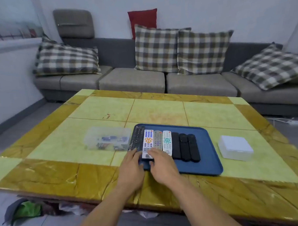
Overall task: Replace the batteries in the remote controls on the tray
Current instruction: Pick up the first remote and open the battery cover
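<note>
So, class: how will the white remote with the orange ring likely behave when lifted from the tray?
The white remote with the orange ring looks like rigid plastic, so probably stiff and light. Flat, so unlikely to roll. Packed between neighbours on the blue tray, it may nudge them.

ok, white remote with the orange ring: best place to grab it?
Take the white remote by its near end, which sticks out past its neighbours. Come from the table's near edge. Its long sides are packed against the black remote and the grey remote.
</note>
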Demonstrator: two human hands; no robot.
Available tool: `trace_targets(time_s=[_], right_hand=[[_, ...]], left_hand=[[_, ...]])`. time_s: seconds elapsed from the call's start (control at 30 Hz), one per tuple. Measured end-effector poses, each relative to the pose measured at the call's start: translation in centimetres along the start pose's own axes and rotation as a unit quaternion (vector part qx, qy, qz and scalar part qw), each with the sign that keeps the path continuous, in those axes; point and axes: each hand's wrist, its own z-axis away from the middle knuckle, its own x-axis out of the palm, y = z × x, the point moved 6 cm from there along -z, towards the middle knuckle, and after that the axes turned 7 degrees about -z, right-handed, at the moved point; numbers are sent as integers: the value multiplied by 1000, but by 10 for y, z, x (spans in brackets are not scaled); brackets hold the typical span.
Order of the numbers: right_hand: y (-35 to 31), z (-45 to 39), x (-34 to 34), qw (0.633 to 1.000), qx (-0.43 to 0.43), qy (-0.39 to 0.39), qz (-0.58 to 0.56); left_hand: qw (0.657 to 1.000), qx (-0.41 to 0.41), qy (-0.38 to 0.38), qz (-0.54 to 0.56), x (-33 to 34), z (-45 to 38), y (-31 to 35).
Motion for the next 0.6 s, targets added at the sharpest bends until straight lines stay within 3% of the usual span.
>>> trace_targets(time_s=[0.1, 0.27, 0.5, 0.6], right_hand=[[10, -27, 17, 998, -8, -29, 63], [13, -70, 19, 985, -50, -84, 141], [41, -70, 6, 989, -4, -70, 130], [45, -66, 1, 991, -15, -67, 112]], left_hand=[[998, -35, 43, -6, -2, -19, -8], [996, -48, 36, -62, -7, -46, -3], [981, -39, -9, -191, 1, -54, 5], [985, -44, -11, -169, 2, -57, 9]])
